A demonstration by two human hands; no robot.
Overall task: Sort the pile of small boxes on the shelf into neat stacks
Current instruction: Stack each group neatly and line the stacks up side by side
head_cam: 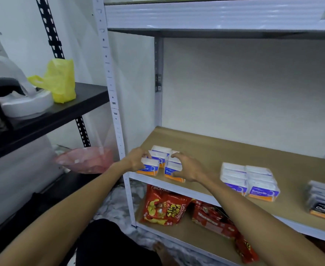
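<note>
Your left hand has its fingers curled round the front-left box at the near left corner of the brown shelf. Its blue label shows only the letters "nd", above an orange band. Your right hand is cupped on the front-right box. The thumb lies against its blue label, which reads "Rou", and the fingers arch apart over its top. You cannot tell whether the fingertips touch it or one of the boxes behind. Those are clear-lidded boxes of the same kind, packed close and touching the two front ones.

Further right on the same shelf, well apart from this cluster, stand two Smooth stacks side by side and touching. Each is several boxes high, and the bottom label reads "Smooth" in white on blue. At the right edge of the view a Charcoal stack of darker boxes carries a black label reading "Charcoal" over an orange strip.

On the shelf below lies a red and yellow snack bag, its print upside down and hard to read. Beside it is a red bag whose writing is blurred. To your left, a black rack holds a yellow plastic bag, and a pink bowl sits lower down.
</note>
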